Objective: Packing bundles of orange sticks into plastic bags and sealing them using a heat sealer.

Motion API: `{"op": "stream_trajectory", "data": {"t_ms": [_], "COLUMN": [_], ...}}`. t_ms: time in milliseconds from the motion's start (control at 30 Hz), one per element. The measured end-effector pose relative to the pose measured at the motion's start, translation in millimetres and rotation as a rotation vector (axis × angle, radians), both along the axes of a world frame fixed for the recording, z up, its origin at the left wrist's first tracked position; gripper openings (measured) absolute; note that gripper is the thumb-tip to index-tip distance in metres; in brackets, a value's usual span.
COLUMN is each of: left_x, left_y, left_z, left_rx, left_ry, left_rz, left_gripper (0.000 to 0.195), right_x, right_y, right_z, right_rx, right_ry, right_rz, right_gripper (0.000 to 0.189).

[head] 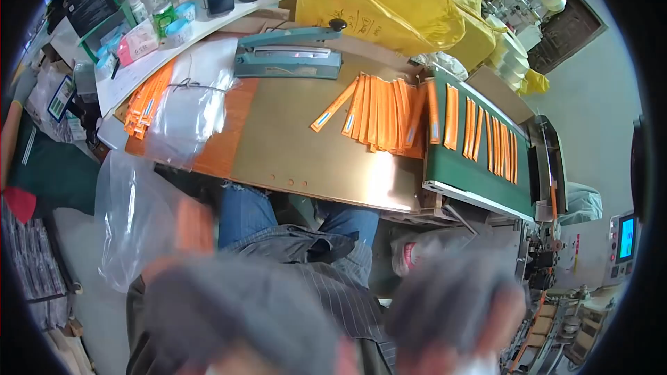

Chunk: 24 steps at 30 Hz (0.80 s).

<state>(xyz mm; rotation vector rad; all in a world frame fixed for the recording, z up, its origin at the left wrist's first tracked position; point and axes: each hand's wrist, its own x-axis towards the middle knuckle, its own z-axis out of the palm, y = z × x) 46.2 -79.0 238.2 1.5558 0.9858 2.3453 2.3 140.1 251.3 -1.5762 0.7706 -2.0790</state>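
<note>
Both of my hands are raised close to the camera in grey gloves with bare fingertips, and both are blurred. My left hand (239,307) is at the lower middle left. Beyond its fingers a blurred bundle of orange stick packets (194,226) juts out, apparently gripped, beside a clear plastic bag (133,219) off the table's front edge. My right hand (453,302) is at the lower right; its fingers look bent, and whether it holds anything is hidden. On the table (292,151) lies a fanned row of orange stick packets (383,114).
More packets (471,127) rest on the green conveyor belt (482,182) at right. An impulse sealer (289,54) stands at the back. Clear bags (195,99) lie left, beside a packet pile (148,99). Yellow plastic bags (375,0) stand behind. Another person's arm (13,120) shows far left.
</note>
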Motion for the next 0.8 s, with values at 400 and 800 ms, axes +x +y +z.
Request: {"op": "stream_trajectory", "data": {"t_ms": [400,800], "left_x": [9.0,-4.5], "left_y": [38.4,28.9], "left_z": [55.1,26.7], "left_rx": [0.193,0.155], "left_ry": [-0.391,-0.116], "left_rz": [-0.456,-0.342], "left_gripper": [0.049,0.025], "right_x": [22.4,35.3], "right_y": [17.3,1.9], "right_z": [17.2,-9.7], "right_rx": [-0.215,-0.378], "right_ry": [0.163,-0.103], "right_rz": [-0.301,-0.804], "right_gripper": [0.029,0.034]}}
